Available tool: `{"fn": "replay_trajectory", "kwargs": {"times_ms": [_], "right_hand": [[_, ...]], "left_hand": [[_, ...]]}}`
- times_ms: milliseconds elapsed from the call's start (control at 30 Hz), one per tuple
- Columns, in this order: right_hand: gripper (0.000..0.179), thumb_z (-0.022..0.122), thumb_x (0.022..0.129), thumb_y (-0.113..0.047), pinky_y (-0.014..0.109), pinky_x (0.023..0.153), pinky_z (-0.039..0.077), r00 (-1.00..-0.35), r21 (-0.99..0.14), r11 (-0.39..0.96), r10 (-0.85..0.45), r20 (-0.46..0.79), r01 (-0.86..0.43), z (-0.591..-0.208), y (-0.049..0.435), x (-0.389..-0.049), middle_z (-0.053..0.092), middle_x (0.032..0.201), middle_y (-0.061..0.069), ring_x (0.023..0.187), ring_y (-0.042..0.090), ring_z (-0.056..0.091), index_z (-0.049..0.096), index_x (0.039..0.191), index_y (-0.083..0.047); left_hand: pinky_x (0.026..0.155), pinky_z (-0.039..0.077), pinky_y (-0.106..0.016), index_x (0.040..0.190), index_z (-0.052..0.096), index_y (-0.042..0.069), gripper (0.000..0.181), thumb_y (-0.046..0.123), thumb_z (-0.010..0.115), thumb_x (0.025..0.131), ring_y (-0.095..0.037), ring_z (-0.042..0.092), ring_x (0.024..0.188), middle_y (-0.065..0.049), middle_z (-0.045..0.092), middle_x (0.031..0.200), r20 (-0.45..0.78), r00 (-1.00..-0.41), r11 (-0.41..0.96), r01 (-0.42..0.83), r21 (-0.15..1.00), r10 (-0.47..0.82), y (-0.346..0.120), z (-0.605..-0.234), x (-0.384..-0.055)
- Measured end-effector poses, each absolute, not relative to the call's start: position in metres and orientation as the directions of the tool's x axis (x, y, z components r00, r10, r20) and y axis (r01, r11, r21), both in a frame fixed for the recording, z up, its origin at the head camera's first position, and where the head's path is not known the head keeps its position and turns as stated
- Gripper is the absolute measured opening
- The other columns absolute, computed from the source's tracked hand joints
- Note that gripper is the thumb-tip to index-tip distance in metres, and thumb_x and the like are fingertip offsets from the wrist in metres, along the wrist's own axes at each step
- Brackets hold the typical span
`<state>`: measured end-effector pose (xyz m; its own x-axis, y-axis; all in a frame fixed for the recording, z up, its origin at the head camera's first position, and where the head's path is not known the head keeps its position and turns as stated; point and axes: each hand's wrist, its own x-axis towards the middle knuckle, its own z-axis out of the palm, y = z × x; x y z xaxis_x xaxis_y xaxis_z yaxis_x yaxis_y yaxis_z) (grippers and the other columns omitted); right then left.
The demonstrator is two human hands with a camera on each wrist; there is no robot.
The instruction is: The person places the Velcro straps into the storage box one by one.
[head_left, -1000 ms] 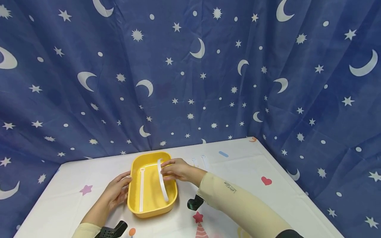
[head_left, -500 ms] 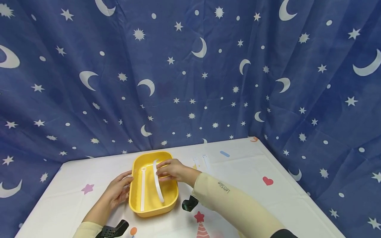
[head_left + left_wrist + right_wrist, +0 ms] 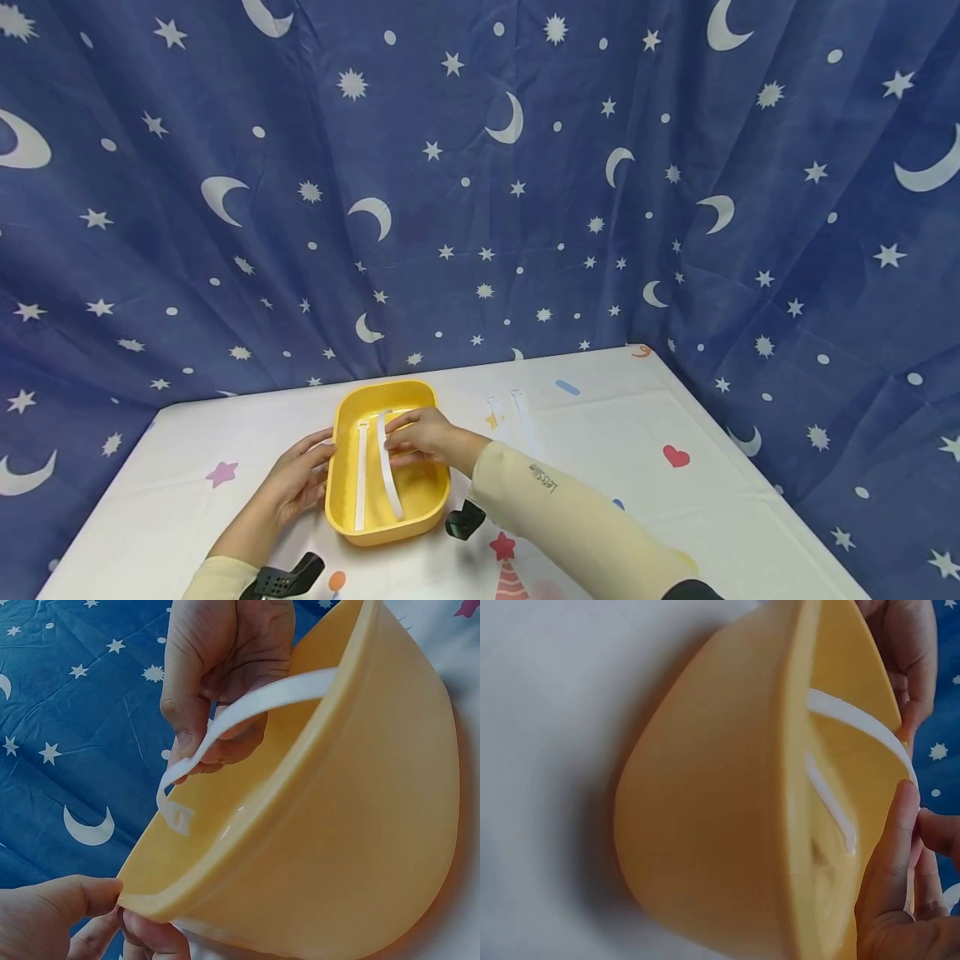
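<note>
My right grip (image 3: 422, 435) is pinching the curved white strip (image 3: 387, 479) between thumb and fingers, nearer its 12 o'clock end. Strip is hanging inside the yellow tray (image 3: 386, 534), just to the 3 o'clock side of the flat strip (image 3: 361, 483) that's lying on the tray floor. Looped end is drooping past my fingers; other end is bowing toward 6 o'clock, and I'm not managing to tell if it's touching the tray.

Risks as I'm judging them: the strip is looking springy, and I'm holding it off-center, so the loose 6 o'clock end could be swinging over the flat strip and crossing it, or the loop could be catching there. Opening up too early could be dropping it skewed. My left grip (image 3: 300, 475) is only pinching the rim at 9 o'clock, so a bump from my right wrist could be sliding the tray over the surface (image 3: 600, 417).

Pose: right forearm, in its sleeve (image 3: 585, 517), is slanting in from 4 o'clock, wrist crossing the 3 o'clock rim, back of the hand facing up. Left arm is coming from 7 o'clock. 2 pale strips (image 3: 523, 417) are lying outside at 2 o'clock.
</note>
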<state>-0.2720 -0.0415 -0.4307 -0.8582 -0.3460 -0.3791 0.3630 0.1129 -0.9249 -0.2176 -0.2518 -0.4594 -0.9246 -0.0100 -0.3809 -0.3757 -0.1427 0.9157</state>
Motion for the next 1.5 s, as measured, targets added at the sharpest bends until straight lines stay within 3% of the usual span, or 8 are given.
{"fn": "replay_trajectory", "kwargs": {"times_ms": [167, 433, 667, 1000, 1500], "right_hand": [[0.024, 0.070, 0.078, 0.013, 0.040, 0.069, 0.061, -0.866, -0.930, 0.094, -0.341, -0.366, 0.356, -0.432, -0.044, -0.271, 0.062, 0.073, 0.009, 0.066, 0.017, 0.065, 0.070, 0.100, 0.003], [0.021, 0.072, 0.080, 0.010, 0.039, 0.069, 0.061, -0.866, -0.927, 0.128, -0.331, -0.375, 0.352, -0.436, -0.048, -0.272, 0.064, 0.076, 0.008, 0.065, 0.016, 0.067, 0.071, 0.098, 0.000], [0.022, 0.071, 0.080, 0.011, 0.042, 0.073, 0.060, -0.861, -0.924, 0.124, -0.333, -0.383, 0.363, -0.444, -0.051, -0.271, 0.063, 0.076, 0.008, 0.067, 0.015, 0.065, 0.070, 0.100, 0.002], [0.020, 0.071, 0.079, 0.012, 0.039, 0.066, 0.062, -0.865, -0.922, 0.121, -0.320, -0.386, 0.367, -0.455, -0.056, -0.270, 0.063, 0.075, 0.007, 0.062, 0.015, 0.066, 0.070, 0.096, 0.003], [0.016, 0.072, 0.078, 0.013, 0.038, 0.064, 0.061, -0.875, -0.912, 0.161, -0.261, -0.407, 0.377, -0.462, -0.060, -0.263, 0.061, 0.068, 0.008, 0.052, 0.016, 0.064, 0.068, 0.087, 0.001]], "left_hand": [[0.070, 0.060, -0.023, 0.154, 0.026, 0.009, 0.059, 0.016, 0.052, 0.101, -0.007, 0.064, 0.080, -0.001, 0.058, 0.105, -0.379, -0.925, -0.139, -0.374, 0.917, -0.012, -0.252, -0.459, -0.218], [0.052, 0.051, -0.014, 0.154, 0.026, 0.010, 0.059, 0.018, 0.051, 0.102, -0.004, 0.062, 0.072, 0.001, 0.060, 0.101, -0.375, -0.927, -0.111, -0.371, 0.922, -0.009, -0.252, -0.458, -0.216], [0.056, 0.055, -0.017, 0.154, 0.026, 0.010, 0.060, 0.018, 0.053, 0.101, -0.006, 0.063, 0.074, -0.001, 0.061, 0.101, -0.383, -0.924, -0.116, -0.380, 0.918, -0.008, -0.252, -0.460, -0.216], [0.064, 0.058, -0.020, 0.154, 0.025, 0.009, 0.060, 0.018, 0.052, 0.101, -0.007, 0.066, 0.079, 0.000, 0.063, 0.102, -0.376, -0.926, -0.113, -0.372, 0.921, -0.015, -0.252, -0.460, -0.216], [0.062, 0.058, -0.019, 0.154, 0.026, 0.009, 0.060, 0.018, 0.053, 0.101, -0.006, 0.067, 0.077, 0.003, 0.064, 0.095, -0.375, -0.927, -0.119, -0.371, 0.921, -0.013, -0.252, -0.458, -0.215]]}}
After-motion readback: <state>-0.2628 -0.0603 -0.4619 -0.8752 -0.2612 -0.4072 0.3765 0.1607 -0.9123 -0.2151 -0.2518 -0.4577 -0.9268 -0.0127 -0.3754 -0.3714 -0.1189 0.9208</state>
